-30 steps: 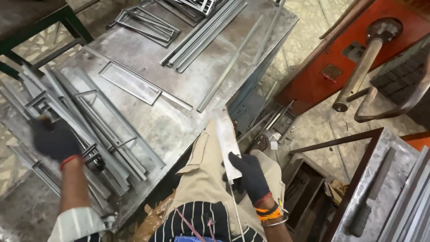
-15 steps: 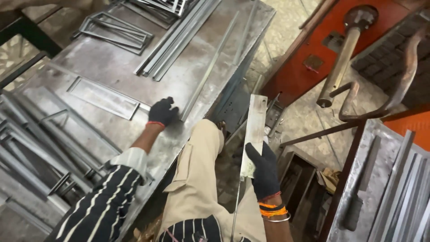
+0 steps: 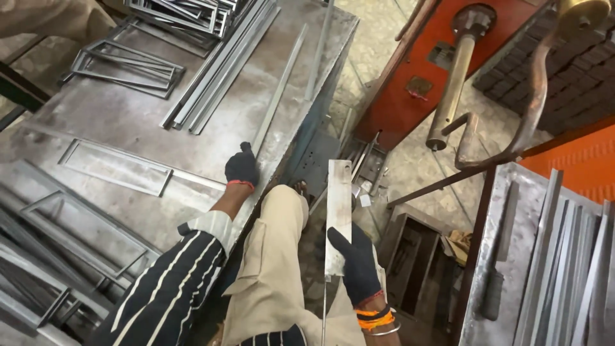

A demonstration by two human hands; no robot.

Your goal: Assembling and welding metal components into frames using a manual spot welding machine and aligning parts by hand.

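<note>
1. The left hand point(image 3: 242, 168), in a dark glove with a red cuff, rests on the near edge of a steel worktable point(image 3: 128, 122). Its fingers are curled onto the near end of a long thin metal strip point(image 3: 278, 96); whether they fully grip it cannot be told.
2. That strip lies flat on the table and runs away from the hand toward the far edge.
3. The right hand point(image 3: 356, 264), also in a dark glove, with orange bands at the wrist, is closed around the lower part of a flat metal bar point(image 3: 338, 211).
4. The bar stands nearly upright over the gap between the table and the floor, with its free end pointing away from the person.
5. The person's knee in beige trousers point(image 3: 278, 269) sits between the two hands, and a striped sleeve point(image 3: 173, 282) covers the left arm.
6. On the table, just left of the left hand, lies a flat rectangular metal frame point(image 3: 115, 168).
7. Further off lie a bundle of long metal channels point(image 3: 218, 70) and a stack of open frames point(image 3: 125, 65).
8. To the right stands an orange machine point(image 3: 423, 77) with a brass-coloured handle point(image 3: 451, 83).
9. Beyond the right hand, at the far right, is a second metal surface with more strips point(image 3: 564, 269).
</note>
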